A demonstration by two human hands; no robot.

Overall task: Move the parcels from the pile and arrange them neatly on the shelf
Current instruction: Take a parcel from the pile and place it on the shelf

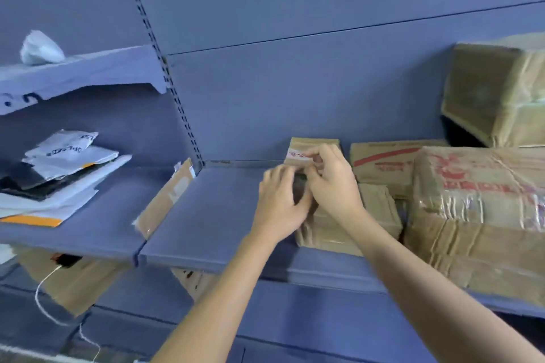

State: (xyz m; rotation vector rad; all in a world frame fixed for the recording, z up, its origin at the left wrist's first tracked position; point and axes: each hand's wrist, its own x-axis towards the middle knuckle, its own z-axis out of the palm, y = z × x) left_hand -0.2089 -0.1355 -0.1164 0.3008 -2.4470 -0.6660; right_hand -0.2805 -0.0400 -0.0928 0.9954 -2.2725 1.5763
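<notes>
Both hands reach onto the blue shelf (212, 215) — the left hand (280, 200) and right hand (333, 183) are closed together on a small brown parcel (312, 147), which stands at the shelf's back, just left of the stacked cardboard boxes (472, 200).

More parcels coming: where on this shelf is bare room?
Bare shelf board lies between the leaning flat cardboard piece and the small box under both hands. Left of it, mailers crowd the bay; to the right, cartons are packed tight.

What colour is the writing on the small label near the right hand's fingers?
Red, on a white label; the head view shows it.
</notes>
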